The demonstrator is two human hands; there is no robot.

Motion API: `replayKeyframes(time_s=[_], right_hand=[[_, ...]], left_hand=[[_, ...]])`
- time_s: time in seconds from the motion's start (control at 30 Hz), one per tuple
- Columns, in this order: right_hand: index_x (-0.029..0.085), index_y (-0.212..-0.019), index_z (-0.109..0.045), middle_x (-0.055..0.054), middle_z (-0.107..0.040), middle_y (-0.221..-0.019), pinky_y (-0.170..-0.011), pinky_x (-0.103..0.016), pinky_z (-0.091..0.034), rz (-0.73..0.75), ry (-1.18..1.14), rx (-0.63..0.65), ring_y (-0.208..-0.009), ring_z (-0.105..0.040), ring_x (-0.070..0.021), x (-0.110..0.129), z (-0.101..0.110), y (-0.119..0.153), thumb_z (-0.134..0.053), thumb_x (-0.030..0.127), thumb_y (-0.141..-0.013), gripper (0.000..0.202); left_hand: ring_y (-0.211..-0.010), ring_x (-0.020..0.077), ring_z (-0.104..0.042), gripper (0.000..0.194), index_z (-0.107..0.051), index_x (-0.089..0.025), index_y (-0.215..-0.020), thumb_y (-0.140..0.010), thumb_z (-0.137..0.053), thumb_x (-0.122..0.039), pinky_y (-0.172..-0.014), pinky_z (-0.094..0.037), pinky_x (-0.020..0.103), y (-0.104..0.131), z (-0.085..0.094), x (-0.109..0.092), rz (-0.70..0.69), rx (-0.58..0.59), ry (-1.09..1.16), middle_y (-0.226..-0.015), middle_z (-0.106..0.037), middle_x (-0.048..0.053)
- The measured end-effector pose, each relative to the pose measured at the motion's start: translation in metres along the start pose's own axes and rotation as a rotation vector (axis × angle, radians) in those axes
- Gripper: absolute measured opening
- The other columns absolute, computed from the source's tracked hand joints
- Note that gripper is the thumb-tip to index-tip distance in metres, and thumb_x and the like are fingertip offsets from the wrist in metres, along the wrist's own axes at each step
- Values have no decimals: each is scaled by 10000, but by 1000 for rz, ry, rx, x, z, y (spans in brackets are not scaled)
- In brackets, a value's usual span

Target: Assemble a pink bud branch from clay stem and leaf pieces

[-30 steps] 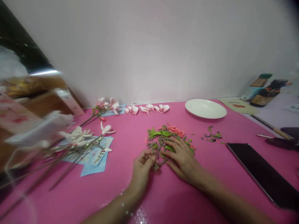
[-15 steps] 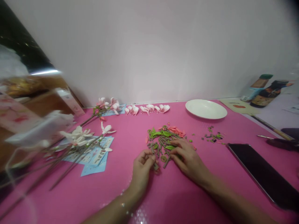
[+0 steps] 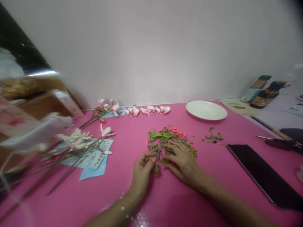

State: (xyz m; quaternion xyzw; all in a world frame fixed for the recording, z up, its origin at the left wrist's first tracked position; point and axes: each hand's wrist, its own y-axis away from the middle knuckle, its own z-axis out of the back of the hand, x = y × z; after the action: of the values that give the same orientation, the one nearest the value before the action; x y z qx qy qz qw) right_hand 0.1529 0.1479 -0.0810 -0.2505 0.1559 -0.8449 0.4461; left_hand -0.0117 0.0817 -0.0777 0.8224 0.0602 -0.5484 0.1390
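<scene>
Between the thumb and fingers of my left hand (image 3: 142,170) is a small grey-brown stick-like piece (image 3: 156,169), its end showing past the fingertips. My right hand (image 3: 184,161) lies palm down, fingers apart, over the near right side of a loose heap. Brown stick pieces (image 3: 161,145), bright green leaf-like pieces (image 3: 158,135) and coral-pink pieces (image 3: 178,133) make up this heap. Part of it is hidden under the right hand. A green ring-shaped piece (image 3: 163,161) lies by the right fingertips.
White flower stems (image 3: 78,138) lie on blue printed cards (image 3: 94,171) at left, with pink flowers (image 3: 107,107) behind. Pale pink petals (image 3: 148,110) line the wall near a white plate (image 3: 205,110). Small scraps (image 3: 215,137), a phone (image 3: 262,173) and bottles (image 3: 266,96) are at right.
My right hand has shifted left and slightly nearer, fingers now spread over the heap; the brown stick at its fingertips no longer shows there. The left hand keeps its pinch. The view turned slightly right.
</scene>
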Motion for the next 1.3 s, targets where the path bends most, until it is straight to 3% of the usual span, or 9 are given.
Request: replayKeyframes(time_s=[0.27,0.53,0.87,1.03,1.3], right_hand=[[213,-909,-678,-100,-587,-1160,-1009,-586,-340,-22,2,-11,-1215,-427,-298,-6,7,6,-498,82,-795,250],[210,-802,-674,-85,-581,-1194,-1026,-594,-311,-18,23,73,-1225,-417,-299,-5,8,6,-537,162,-835,149],[217,-909,-679,-106,-602,-1140,-990,-566,-379,-29,22,-42,-1172,-470,-285,-9,8,4,-500,131,-850,207],[232,-1061,-655,-114,-536,-1270,-1040,-605,-297,15,34,47,-1233,-423,-302,3,-1,0,-523,174,-850,256],[215,-838,-703,-92,-617,-1139,-1024,-588,-317,9,-10,-35,-1175,-469,-289,-4,-1,-1,-551,155,-847,164]], left_hand=[[-376,89,-522,198,-552,-164,-790,-696,-675,-286,-392,-403,196,0,-1,-1,17,-17,7,-520,-575,-59],[-380,86,-523,169,-552,-161,-783,-710,-665,-263,-384,-401,190,0,0,1,2,9,35,-524,-577,-59],[-382,81,-513,177,-552,-160,-778,-707,-668,-273,-385,-408,185,0,0,1,7,2,40,-517,-564,-64],[-392,80,-515,184,-554,-156,-786,-704,-671,-273,-397,-418,190,0,-1,0,4,9,28,-532,-573,-58],[-381,84,-528,187,-555,-152,-781,-709,-673,-277,-388,-410,186,0,0,1,19,22,23,-519,-587,-52]])
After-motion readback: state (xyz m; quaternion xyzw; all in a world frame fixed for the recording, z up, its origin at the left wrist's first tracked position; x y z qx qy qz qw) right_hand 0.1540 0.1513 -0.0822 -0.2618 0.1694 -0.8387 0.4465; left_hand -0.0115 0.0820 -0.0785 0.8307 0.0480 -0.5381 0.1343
